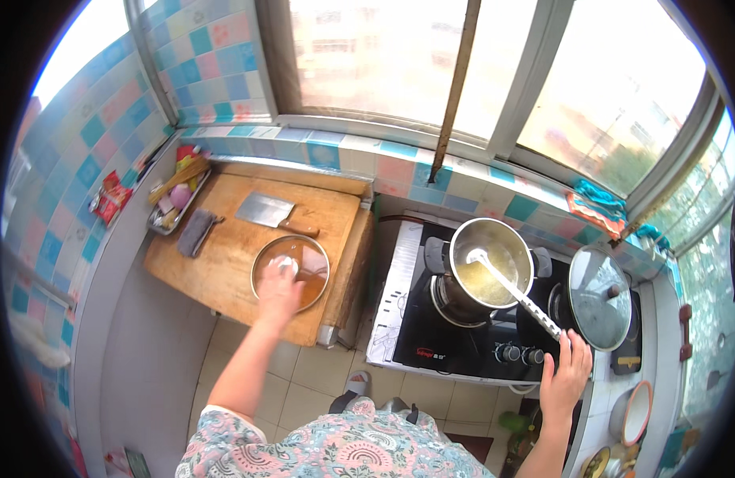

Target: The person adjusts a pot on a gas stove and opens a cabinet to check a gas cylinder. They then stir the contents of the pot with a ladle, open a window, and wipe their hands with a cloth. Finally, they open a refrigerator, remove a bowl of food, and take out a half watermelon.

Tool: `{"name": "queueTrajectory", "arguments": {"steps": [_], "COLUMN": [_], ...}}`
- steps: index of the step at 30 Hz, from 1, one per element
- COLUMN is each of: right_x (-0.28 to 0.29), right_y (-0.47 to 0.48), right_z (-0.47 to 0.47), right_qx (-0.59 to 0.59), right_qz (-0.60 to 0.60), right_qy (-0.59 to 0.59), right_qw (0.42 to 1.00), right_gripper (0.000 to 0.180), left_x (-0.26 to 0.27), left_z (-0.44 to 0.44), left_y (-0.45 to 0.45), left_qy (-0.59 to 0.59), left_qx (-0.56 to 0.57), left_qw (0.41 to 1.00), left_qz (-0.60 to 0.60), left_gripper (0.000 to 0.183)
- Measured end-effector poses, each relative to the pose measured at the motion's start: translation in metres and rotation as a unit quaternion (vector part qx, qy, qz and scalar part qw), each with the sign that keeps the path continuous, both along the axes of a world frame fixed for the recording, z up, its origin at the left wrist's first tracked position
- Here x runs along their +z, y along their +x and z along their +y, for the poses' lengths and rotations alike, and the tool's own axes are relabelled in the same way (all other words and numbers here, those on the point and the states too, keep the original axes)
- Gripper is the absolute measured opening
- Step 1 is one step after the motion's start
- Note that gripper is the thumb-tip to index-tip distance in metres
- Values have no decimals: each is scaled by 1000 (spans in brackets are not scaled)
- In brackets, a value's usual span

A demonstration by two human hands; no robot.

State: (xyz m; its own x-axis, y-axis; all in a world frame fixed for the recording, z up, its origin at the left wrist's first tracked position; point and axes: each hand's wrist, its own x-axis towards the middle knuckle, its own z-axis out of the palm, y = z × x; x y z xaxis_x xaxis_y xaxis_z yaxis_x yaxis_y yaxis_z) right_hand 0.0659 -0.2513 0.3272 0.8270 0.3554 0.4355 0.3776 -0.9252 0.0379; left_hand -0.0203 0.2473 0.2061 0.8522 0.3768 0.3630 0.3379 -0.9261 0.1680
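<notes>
My left hand (279,294) is on a round glass lid (312,281) with a metal rim, its fingers around the pale knob. The lid lies flat on a wooden cutting board (224,257); the hand is slightly blurred. My right hand (566,373) is over the stove's front right, thumb and fingers apart. Its fingertips are by the handle end of a ladle (511,287); whether they touch it I cannot tell. The ladle leans in a steel pot (457,239) of steaming yellowish liquid, on the left burner of a black gas stove (415,322).
A cleaver (266,210) and a grey cloth (195,232) lie on the board. At its back left stands a metal tray (158,226) of food items. Another glass lid (594,305) covers the right burner area. An enamel basin (636,413) is at right. A gap separates board and stove.
</notes>
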Motion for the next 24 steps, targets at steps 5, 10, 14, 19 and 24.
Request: {"name": "queueTrajectory", "arguments": {"steps": [5,10,14,19,24], "right_x": [-3,-14,-23,-35,-31], "right_y": [45,57,64,74,76], "right_z": [34,29,21,13,5], "right_qx": [-21,-46,-47,-52,-16], "right_qz": [82,97,83,106,130], "right_qy": [-71,-119,-122,-113,-45], "right_qw": [994,987,988,987,990], "right_gripper": [62,66,66,47,24], "left_x": [-32,-36,-53,-19,68], "left_z": [89,92,103,76,31], "left_y": [-18,21,44,48,72], "left_qy": [-31,-88,-93,-146,-156], "left_qx": [73,48,-24,-64,-119], "left_qw": [991,990,995,987,979], "left_qz": [103,101,36,-11,-48], "left_gripper": [59,51,38,34,36]}}
